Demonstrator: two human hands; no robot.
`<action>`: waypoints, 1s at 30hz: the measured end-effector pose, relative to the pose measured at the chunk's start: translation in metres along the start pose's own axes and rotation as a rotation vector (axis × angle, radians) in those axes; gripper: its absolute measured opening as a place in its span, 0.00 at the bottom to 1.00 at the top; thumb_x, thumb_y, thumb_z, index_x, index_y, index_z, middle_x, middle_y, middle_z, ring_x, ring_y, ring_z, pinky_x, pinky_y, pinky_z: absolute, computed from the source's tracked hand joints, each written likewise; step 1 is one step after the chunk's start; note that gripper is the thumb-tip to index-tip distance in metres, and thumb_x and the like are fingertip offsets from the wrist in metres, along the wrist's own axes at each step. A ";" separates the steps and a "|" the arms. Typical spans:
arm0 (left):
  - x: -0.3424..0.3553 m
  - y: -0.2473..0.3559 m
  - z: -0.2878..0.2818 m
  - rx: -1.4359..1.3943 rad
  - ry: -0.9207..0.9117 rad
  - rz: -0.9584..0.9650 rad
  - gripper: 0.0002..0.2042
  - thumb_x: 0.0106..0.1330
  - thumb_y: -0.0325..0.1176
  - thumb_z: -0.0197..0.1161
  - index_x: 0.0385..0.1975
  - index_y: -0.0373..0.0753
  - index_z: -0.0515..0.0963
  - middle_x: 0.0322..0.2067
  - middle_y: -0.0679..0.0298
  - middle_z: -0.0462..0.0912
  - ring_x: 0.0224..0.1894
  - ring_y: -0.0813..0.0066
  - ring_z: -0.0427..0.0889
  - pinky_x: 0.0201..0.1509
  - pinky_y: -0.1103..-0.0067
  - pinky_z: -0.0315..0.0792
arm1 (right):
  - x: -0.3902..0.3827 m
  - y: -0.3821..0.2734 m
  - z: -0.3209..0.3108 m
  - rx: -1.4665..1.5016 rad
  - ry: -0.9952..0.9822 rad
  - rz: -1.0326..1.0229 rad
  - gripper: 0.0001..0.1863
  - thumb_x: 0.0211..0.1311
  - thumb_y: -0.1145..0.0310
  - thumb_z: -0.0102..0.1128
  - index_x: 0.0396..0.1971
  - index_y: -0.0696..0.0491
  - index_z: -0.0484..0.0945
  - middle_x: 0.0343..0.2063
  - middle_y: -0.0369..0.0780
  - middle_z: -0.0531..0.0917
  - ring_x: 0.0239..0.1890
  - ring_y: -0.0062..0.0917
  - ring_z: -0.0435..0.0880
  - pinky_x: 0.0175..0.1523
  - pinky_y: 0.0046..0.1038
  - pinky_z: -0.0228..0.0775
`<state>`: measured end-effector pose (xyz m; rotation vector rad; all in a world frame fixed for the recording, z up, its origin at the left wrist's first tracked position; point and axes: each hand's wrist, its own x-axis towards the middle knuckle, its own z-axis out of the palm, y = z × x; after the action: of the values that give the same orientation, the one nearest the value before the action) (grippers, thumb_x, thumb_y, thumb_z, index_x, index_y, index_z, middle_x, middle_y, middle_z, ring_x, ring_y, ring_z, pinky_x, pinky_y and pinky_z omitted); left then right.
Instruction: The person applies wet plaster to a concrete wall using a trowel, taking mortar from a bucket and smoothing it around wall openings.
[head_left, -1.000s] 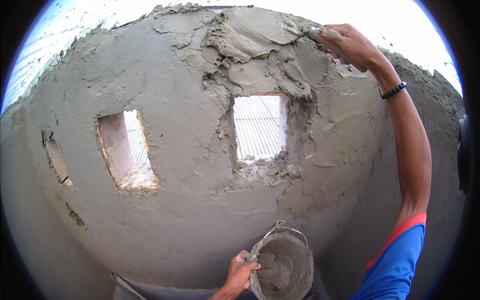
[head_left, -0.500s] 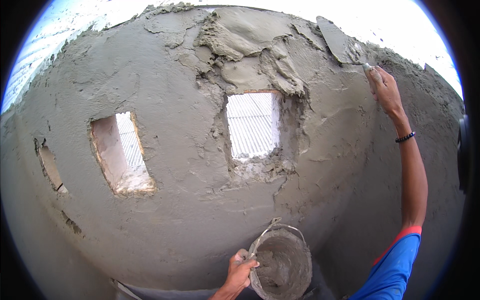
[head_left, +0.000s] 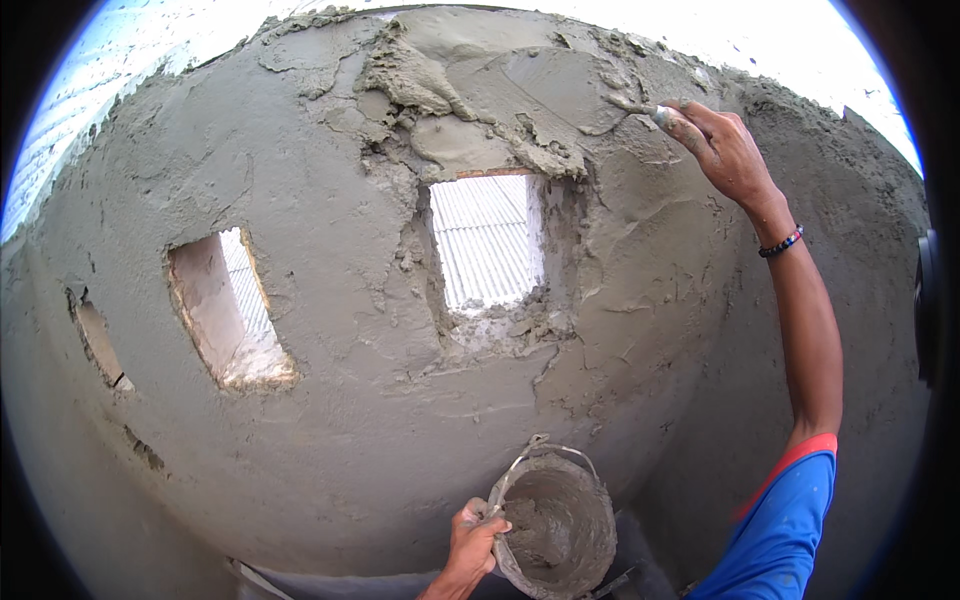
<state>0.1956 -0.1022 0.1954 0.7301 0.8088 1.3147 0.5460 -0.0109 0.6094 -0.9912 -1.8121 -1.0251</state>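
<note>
My right hand (head_left: 718, 150), raised at the upper right, grips the pale handle of a mortar-coated trowel (head_left: 585, 100), whose blade lies against the plaster above the middle window opening (head_left: 485, 240); its edges blend into the grey. My left hand (head_left: 475, 535), at the bottom middle, is closed on the rim and handle of a bucket (head_left: 555, 525) holding wet grey mortar. Rough, ridged mortar (head_left: 410, 75) covers the top of the wall (head_left: 320, 440), with smoother plaster below and to the left.
Two more openings, a narrow slot (head_left: 100, 340) and a rectangular one (head_left: 210, 300), are at the left. Corrugated sheeting shows through the openings. A plastered side wall (head_left: 840, 350) runs down the right. A grey ledge or board (head_left: 340, 585) lies along the bottom edge.
My right hand first dropped rightward with the trowel blade standing out, then moved left and up, the blade now against the plaster. My left hand still holds the bucket, slightly leftward in view.
</note>
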 end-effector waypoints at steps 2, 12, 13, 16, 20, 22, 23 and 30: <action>-0.001 -0.001 -0.003 -0.028 -0.008 -0.005 0.11 0.48 0.11 0.58 0.24 0.36 0.69 0.24 0.65 0.74 0.27 0.76 0.75 0.32 0.77 0.73 | -0.007 0.025 -0.004 0.102 -0.033 0.233 0.25 0.70 0.49 0.46 0.45 0.58 0.79 0.18 0.41 0.76 0.22 0.28 0.76 0.31 0.34 0.68; 0.006 -0.008 0.004 -0.049 -0.040 -0.024 0.11 0.47 0.11 0.58 0.24 0.37 0.69 0.25 0.65 0.75 0.28 0.77 0.76 0.34 0.78 0.73 | -0.155 -0.006 -0.038 0.463 0.050 0.842 0.26 0.68 0.54 0.49 0.53 0.62 0.71 0.25 0.31 0.69 0.21 0.14 0.70 0.23 0.18 0.65; 0.007 -0.006 0.001 -0.055 -0.030 -0.035 0.11 0.47 0.11 0.58 0.24 0.38 0.69 0.25 0.65 0.74 0.29 0.77 0.75 0.34 0.79 0.72 | -0.168 -0.031 -0.040 0.567 -0.067 0.839 0.25 0.66 0.56 0.52 0.52 0.62 0.72 0.25 0.31 0.69 0.20 0.14 0.70 0.22 0.19 0.65; 0.007 -0.004 -0.010 -0.008 -0.031 -0.038 0.13 0.48 0.11 0.57 0.24 0.40 0.68 0.27 0.66 0.75 0.30 0.76 0.76 0.34 0.78 0.73 | -0.205 -0.090 -0.045 0.870 -0.502 0.823 0.20 0.57 0.64 0.58 0.45 0.62 0.74 0.22 0.33 0.72 0.21 0.14 0.73 0.21 0.19 0.66; 0.007 -0.004 -0.010 -0.004 -0.031 -0.059 0.13 0.48 0.11 0.57 0.24 0.40 0.68 0.26 0.66 0.75 0.29 0.77 0.76 0.34 0.79 0.72 | -0.258 -0.152 -0.027 0.856 -1.067 0.664 0.15 0.46 0.74 0.57 0.37 0.61 0.78 0.17 0.42 0.78 0.20 0.29 0.79 0.30 0.30 0.73; 0.006 -0.001 -0.005 -0.004 -0.050 -0.046 0.12 0.48 0.11 0.56 0.25 0.39 0.68 0.26 0.66 0.75 0.29 0.76 0.76 0.33 0.79 0.72 | -0.281 -0.167 -0.017 0.696 -1.174 0.562 0.16 0.43 0.73 0.59 0.37 0.60 0.77 0.19 0.45 0.78 0.22 0.36 0.79 0.31 0.34 0.72; 0.010 -0.001 -0.001 0.020 -0.036 -0.087 0.12 0.48 0.11 0.56 0.26 0.38 0.69 0.26 0.65 0.75 0.29 0.76 0.76 0.33 0.79 0.72 | -0.292 -0.171 -0.012 0.531 -1.259 0.421 0.18 0.40 0.73 0.61 0.37 0.59 0.76 0.21 0.48 0.79 0.25 0.42 0.80 0.32 0.37 0.72; 0.013 0.008 -0.001 0.087 -0.097 -0.132 0.13 0.47 0.11 0.55 0.28 0.37 0.68 0.29 0.63 0.77 0.30 0.75 0.78 0.35 0.78 0.74 | -0.312 -0.218 0.038 0.304 -1.304 0.327 0.15 0.46 0.74 0.61 0.37 0.61 0.74 0.23 0.52 0.79 0.27 0.47 0.81 0.32 0.42 0.73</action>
<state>0.1913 -0.0882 0.2002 0.7893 0.8259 1.1235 0.4546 -0.1286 0.2570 -1.8854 -2.5046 0.2661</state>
